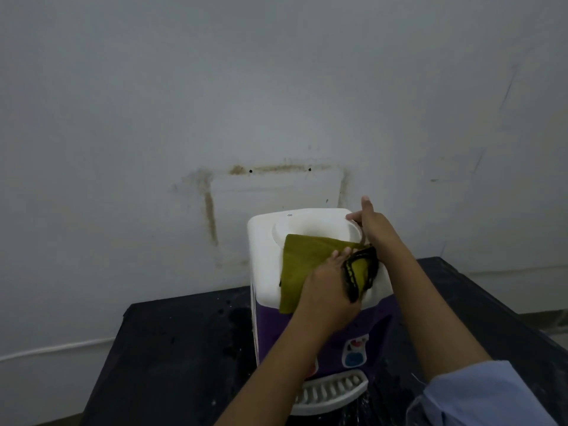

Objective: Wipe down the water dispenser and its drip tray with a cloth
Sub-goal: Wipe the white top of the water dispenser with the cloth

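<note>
We judge the job to be in its early part. The olive cloth (301,259) lies over the white top of the water dispenser (264,241), draped from the bottle well toward the 6 o'clock edge, so the top is the part in hand. Our left hand (325,290) closes its grip on the bunched, dark-hemmed part of the cloth. Our right hand (375,232) rests at the top's 2 o'clock corner, forefinger and thumb out. We cannot tell whether its lower fingers pinch the cloth's corner there. By our reckoning these are left to do: the purple front with its red and blue taps (355,352), the sides, and the drip tray (332,392), which juts from the dispenser's foot at 6 o'clock with no cloth near it.

The dispenser stands on a black surface (172,348) speckled with pale flecks, with what look like wet patches (236,318) at its 9 o'clock. Behind it, at 12 o'clock, a pale wall (215,103) carries a brown rectangular stain outline (210,210) and two small dark holes (250,171). A white line (61,348) runs low along the wall at 8 o'clock. A blue sleeve (479,392) covers our right upper arm.
</note>
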